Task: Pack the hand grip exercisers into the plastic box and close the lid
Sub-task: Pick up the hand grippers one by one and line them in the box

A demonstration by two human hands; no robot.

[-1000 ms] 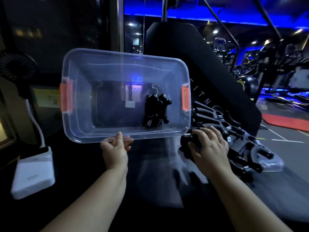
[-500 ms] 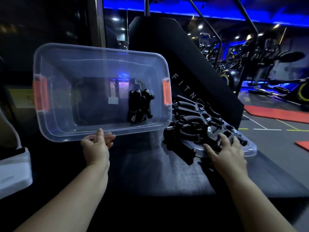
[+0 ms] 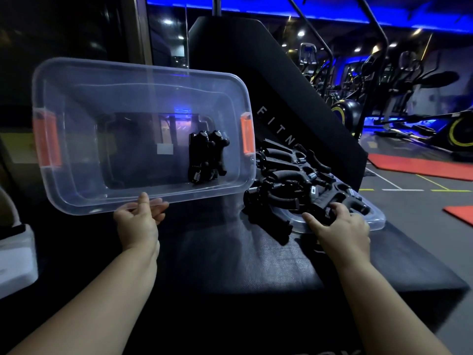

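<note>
Dim gym mat [image 3: 230,252]: left hand [image 3: 138,224] gripping tilted box [image 3: 76,198] (right hand [image 3: 340,229] clutching exercisers [image 3: 284,180]).

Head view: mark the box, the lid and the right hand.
box [image 3: 76,196], head view, on its clear near rim.
lid [image 3: 376,221], head view, on its bare right corner.
right hand [image 3: 340,226], head view, on the back of the hand.

- plastic box [image 3: 76,196] on the left, tipped up with its opening toward the camera, left hand [image 3: 139,222] at its near rim
- a few exercisers [image 3: 207,156] inside, at the right end
- lid [image 3: 376,221] lies right of the box on the worktop [image 3: 217,252], pile of exercisers [image 3: 286,180] on it
- right hand [image 3: 340,229] at the pile's near edge
</note>
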